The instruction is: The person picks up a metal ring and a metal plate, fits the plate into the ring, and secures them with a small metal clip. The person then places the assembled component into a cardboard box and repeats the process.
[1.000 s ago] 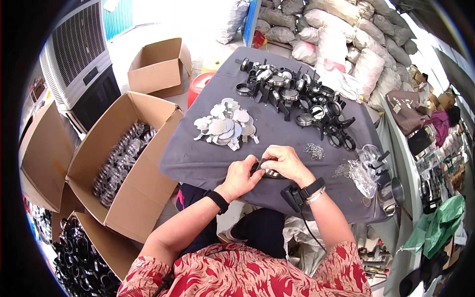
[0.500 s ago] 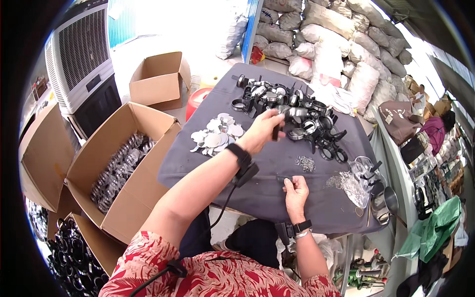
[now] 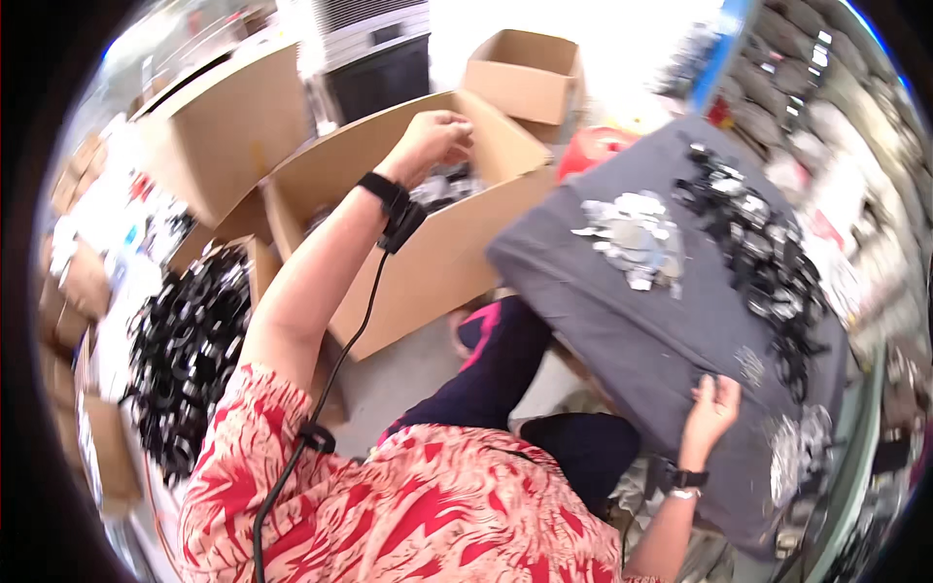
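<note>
My left hand [image 3: 432,144] hangs over the large open cardboard box [image 3: 418,282], its fingers loosely bent and somewhat blurred; nothing shows in it. Below the hand, shiny silver-and-dark pieces [image 3: 452,189] lie inside the box. My right hand [image 3: 712,413] rests over the near part of the grey-covered table [image 3: 603,321], thumb and fingers pinched on a small dark piece. Near it lies a little heap of tiny metal parts [image 3: 749,366]. Flat silvery discs [image 3: 632,233] are piled farther left, and black ring-shaped parts with lenses [image 3: 763,253] form a long heap along the far right.
At the left, another box overflows with black ring parts [image 3: 190,360]. A smaller open carton [image 3: 520,83] and a red bucket [image 3: 591,151] stand beyond the big box. Stacked sacks [image 3: 826,165] line the right. Clear plastic bags [image 3: 792,457] lie at the table's right end.
My left hand has swung left from the black heap on the table to above the big box; the dark ring part it held no longer shows. The view has turned left. My right hand keeps its pinch.
</note>
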Demonstrator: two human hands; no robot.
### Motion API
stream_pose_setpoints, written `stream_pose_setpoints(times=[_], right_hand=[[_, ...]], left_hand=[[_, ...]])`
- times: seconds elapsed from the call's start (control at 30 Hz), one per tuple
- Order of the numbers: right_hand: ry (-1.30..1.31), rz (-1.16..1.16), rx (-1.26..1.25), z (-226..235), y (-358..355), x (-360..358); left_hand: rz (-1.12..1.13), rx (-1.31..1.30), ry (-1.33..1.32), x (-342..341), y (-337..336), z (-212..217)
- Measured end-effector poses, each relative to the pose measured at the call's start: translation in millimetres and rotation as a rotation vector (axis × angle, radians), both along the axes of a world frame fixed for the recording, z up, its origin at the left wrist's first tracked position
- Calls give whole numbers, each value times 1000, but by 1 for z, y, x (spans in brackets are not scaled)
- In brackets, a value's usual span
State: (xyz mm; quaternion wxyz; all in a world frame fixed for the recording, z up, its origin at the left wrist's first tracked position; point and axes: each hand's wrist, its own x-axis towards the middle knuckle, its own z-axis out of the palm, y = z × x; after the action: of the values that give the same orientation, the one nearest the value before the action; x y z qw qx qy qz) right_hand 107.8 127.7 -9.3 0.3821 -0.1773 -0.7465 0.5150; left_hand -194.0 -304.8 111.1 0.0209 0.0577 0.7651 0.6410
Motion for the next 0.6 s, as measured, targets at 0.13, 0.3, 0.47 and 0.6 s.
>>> stream_pose_setpoints(times=[0.13, 0.3, 0.47, 0.6], right_hand=[[-145, -89, 129, 3, 15, 15], [-185, -46, 248, -27, 77, 8], [-189, 94, 249, 32, -14, -16], [-271, 52, 280, 43, -16, -21]], left_hand=[[464, -184, -58, 68, -194, -21], [859, -421, -394, 214, -334, -88], [710, -944, -734, 304, -350, -149], [527, -1043, -812, 291, -342, -184]])
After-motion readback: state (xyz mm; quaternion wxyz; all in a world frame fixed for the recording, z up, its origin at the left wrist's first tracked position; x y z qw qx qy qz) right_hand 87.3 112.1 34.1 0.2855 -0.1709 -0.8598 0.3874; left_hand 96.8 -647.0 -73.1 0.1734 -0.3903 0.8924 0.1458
